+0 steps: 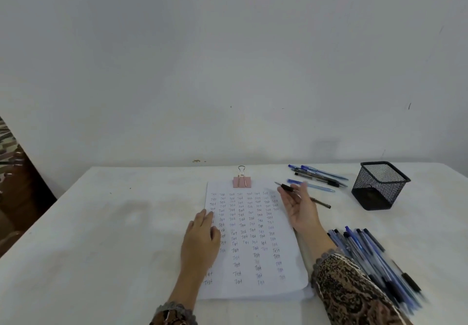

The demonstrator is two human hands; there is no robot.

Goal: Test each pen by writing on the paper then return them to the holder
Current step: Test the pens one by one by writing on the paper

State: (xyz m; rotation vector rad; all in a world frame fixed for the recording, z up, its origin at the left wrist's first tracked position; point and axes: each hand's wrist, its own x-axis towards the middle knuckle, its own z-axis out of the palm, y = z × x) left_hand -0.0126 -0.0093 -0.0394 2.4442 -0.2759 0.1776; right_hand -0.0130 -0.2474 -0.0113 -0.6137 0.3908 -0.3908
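Observation:
A white paper stack [255, 248], covered with rows of the word "Test", lies in the middle of the table under a pink binder clip [241, 181]. My left hand [202, 236] rests flat on the paper's left edge. My right hand [298, 205] is raised palm-up over the paper's upper right corner and holds a black pen [287, 188] between thumb and fingers, tip pointing left. The black mesh holder [379, 185] stands at the right and looks empty.
A few blue and black pens [319, 176] lie at the back between the paper and the holder. A larger heap of blue pens [372, 258] lies at the near right beside my right sleeve. The table [101, 223] meets a white wall behind.

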